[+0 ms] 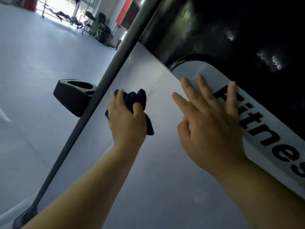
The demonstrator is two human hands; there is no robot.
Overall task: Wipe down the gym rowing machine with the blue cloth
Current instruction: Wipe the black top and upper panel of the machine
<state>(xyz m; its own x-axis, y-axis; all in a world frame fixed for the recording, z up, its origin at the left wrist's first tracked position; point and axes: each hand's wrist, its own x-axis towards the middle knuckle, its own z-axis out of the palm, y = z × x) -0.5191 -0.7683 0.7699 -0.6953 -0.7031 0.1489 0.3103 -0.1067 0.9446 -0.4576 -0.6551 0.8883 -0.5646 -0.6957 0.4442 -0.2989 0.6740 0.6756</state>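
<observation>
The rowing machine's dark rail (92, 103) runs diagonally from bottom left to top centre, with its black seat (72, 96) on the left side. The machine's glossy black housing (231, 30) fills the top right, above a grey panel (264, 123) with black lettering. My left hand (127, 119) is closed on the bunched dark blue cloth (137, 100), just right of the rail. My right hand (209, 119) lies flat with fingers spread on the grey panel, over the first letters.
Pale grey floor (41, 63) spreads to the left and between my arms. Far off at the top stand racks with bags and clutter (99, 28) and a red and black panel (127, 12) on the wall.
</observation>
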